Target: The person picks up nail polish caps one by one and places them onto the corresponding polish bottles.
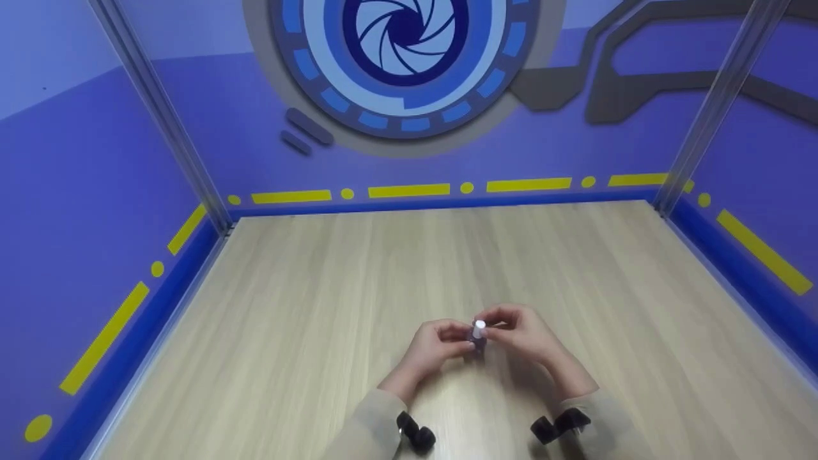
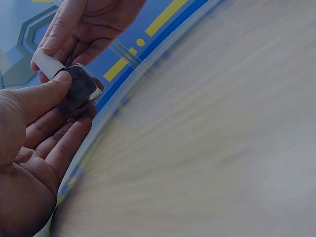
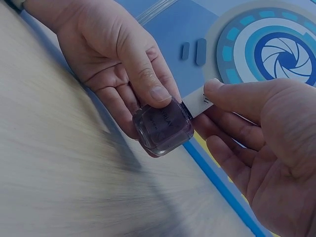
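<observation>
A small nail polish bottle (image 3: 165, 126) of dark purple glass, with pale lettering on its side, is held between both hands above the table. My left hand (image 1: 429, 347) pinches the glass body, thumb on the front and fingers behind. The white cap (image 1: 479, 329) sits at the bottle's neck, and my right hand (image 1: 525, 331) grips it between thumb and fingers. A dark band shows at the neck between cap and glass in the right wrist view. In the left wrist view the bottle lies tilted, its cap toward the upper left.
A light wood-grain table (image 1: 307, 306) spreads beneath the hands. Blue-purple panels with yellow marks enclose its back and both sides, with metal posts (image 1: 166, 115) at the back corners. Black wrist mounts (image 1: 418, 434) sit at the sleeves.
</observation>
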